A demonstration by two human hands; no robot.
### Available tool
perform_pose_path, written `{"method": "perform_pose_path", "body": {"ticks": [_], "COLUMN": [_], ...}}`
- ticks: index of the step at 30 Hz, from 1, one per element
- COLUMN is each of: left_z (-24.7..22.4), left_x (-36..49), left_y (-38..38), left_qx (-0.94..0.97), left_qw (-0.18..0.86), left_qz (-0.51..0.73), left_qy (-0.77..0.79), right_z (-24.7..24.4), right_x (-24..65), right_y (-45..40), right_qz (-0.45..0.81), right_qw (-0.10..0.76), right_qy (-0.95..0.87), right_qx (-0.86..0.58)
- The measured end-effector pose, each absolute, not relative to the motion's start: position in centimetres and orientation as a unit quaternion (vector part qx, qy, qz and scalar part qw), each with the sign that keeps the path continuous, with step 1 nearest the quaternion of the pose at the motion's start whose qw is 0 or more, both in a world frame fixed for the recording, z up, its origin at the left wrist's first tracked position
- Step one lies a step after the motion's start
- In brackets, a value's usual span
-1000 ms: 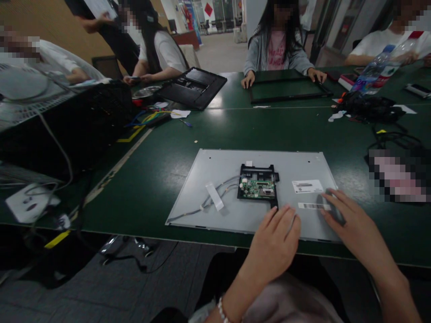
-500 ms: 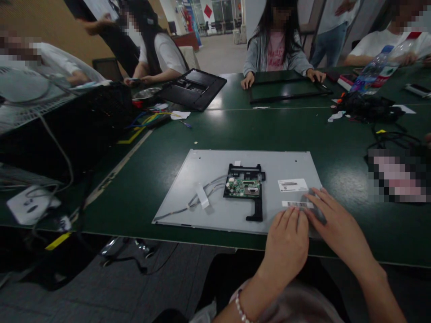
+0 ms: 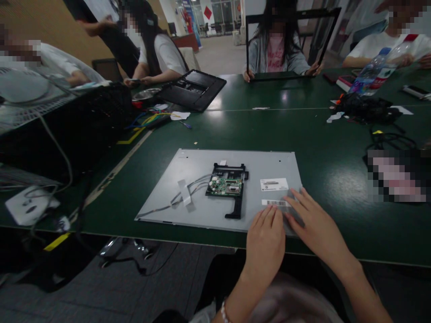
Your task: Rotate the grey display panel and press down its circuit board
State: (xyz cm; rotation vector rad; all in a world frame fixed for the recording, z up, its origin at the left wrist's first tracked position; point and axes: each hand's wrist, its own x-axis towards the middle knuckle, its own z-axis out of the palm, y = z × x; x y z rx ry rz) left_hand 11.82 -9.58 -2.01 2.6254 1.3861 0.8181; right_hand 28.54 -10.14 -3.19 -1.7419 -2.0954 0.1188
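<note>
A grey metal display panel (image 3: 161,188) lies flat on the green table. Fixed near its middle is a black bracket (image 3: 237,206) with a green circuit board (image 3: 225,185); grey cables under clear tape (image 3: 184,192) run left from it. My left hand (image 3: 266,237) rests at the panel's lower right edge, fingers together and bent over the surface near a barcode label; whether it grips the edge is hidden. My right hand (image 3: 313,224) lies at the panel's right corner, fingers apart, touching the surface. A white label (image 3: 274,184) sits just beyond both hands.
Across the table a person holds up a black frame (image 3: 249,45). A black cover (image 3: 198,89) lies at the far left-centre. Black computer casing (image 3: 67,134) stands left. Bottles (image 3: 377,74), a black cable bundle (image 3: 365,107) and a dark pouch (image 3: 397,175) are on the right.
The panel has slid left across the table, with both my hands moving left along with it. The person opposite has raised the black frame upright from the table.
</note>
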Motion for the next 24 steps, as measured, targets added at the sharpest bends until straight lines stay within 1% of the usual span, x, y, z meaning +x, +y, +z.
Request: {"method": "perform_pose_path", "body": {"ticks": [5, 16, 24], "left_z": [-1.9, -2.0, -2.3], "left_x": [11.3, 10.6, 10.3], "left_y": [-9.3, -8.9, -8.7], "left_qx": [0.839, 0.825, 0.816], "left_qw": [0.034, 0.022, 0.029], "left_qz": [0.28, 0.282, 0.289], "left_qy": [0.466, 0.49, 0.501], "right_z": [-2.7, -1.8, -1.8], "right_x": [27.8, 26.6, 26.2], "right_y": [-9.8, -9.3, -9.0], "right_qz": [0.049, 0.048, 0.044], "right_qw": [0.214, 0.181, 0.172], "right_qy": [-0.76, -0.774, -0.78], "right_qx": [-0.612, -0.605, -0.599]}}
